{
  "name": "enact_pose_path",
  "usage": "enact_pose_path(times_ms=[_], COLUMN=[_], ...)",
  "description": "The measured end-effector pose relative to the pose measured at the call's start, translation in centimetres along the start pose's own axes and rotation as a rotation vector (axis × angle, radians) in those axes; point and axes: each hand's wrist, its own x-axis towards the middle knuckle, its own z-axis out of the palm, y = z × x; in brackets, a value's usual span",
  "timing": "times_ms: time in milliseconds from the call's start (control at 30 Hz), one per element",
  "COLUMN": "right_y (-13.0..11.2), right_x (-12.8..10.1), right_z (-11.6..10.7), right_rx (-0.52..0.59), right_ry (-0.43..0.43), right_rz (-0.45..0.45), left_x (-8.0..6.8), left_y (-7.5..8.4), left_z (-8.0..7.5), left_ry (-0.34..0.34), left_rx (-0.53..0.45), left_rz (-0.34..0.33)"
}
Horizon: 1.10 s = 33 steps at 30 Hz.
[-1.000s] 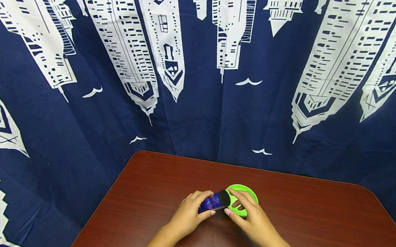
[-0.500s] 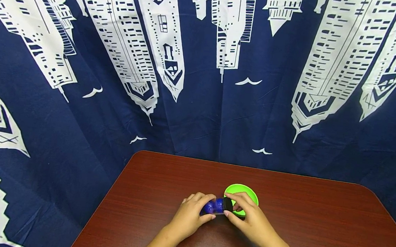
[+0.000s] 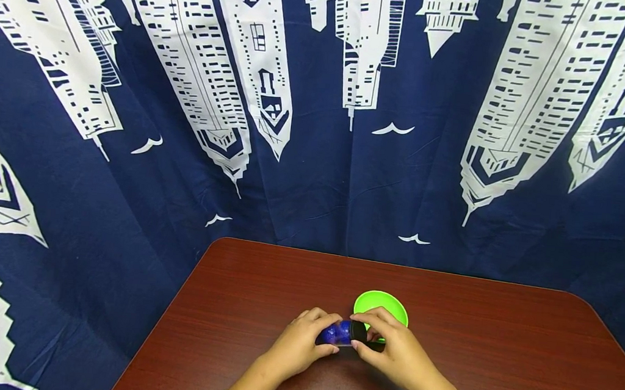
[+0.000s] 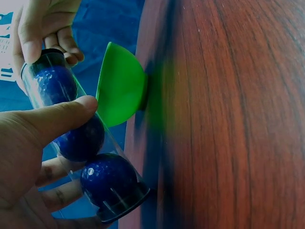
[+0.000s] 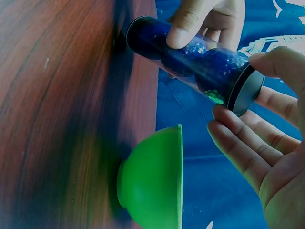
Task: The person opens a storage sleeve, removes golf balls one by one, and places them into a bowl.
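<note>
Your left hand (image 3: 301, 341) holds a clear tube (image 3: 341, 333) of dark blue balls (image 4: 108, 179), thumb over the top and fingers curled beneath, its grip closed round the tube's body. Compared with a second ago, the tube is lower and tilted less steeply, drawn a little nearer to you, and its black cap (image 3: 359, 331) now sits in front of the near rim of the green bowl (image 3: 382, 303) rather than over it. Your right hand (image 3: 394, 348) has closed in on the cap: its thumb and fingertips pinch the cap's edge, a narrow grip on the cap alone. This suggests that the work has passed from bringing the tube to the bowl to working the cap, which in the right wrist view is still seated on the tube. The bowl stands upright on the table (image 3: 498, 356), just beyond both hands, and nothing can be seen in it. No brand, label or legible writing shows on the tube, cap or bowl; the curtain (image 3: 318, 128) behind carries only printed white towers and birds.
</note>
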Motion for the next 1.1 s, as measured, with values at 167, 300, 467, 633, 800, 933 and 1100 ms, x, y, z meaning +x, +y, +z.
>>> enact_pose_path(times_ms=[167, 300, 467, 633, 800, 933, 1100], right_y=[-0.04, 0.01, 0.13, 0.05, -0.04, -0.02, 0.00], right_x=[0.15, 0.26, 0.34, 0.36, 0.32, 0.33, 0.32], right_z=[-0.20, -0.34, -0.44, -0.49, -0.41, -0.39, -0.46], right_rx=[0.006, 0.026, 0.038, 0.018, -0.005, -0.007, -0.006], right_ry=[-0.005, -0.006, -0.004, 0.010, 0.025, 0.026, 0.025], right_rz=[-0.008, -0.037, -0.063, -0.063, -0.063, -0.061, -0.060], left_x=[0.01, 0.03, 0.06, 0.11, 0.14, 0.14, 0.14], left_y=[-0.29, -0.42, -0.43, -0.48, -0.60, -0.64, -0.63], left_z=[-0.03, -0.05, -0.02, 0.06, 0.17, 0.20, 0.17], left_ry=[0.005, 0.010, 0.010, 0.011, 0.010, 0.011, 0.016], left_rx=[-0.012, -0.015, -0.029, -0.048, -0.054, -0.054, -0.053], left_rz=[0.037, 0.068, 0.081, 0.078, 0.064, 0.054, 0.060])
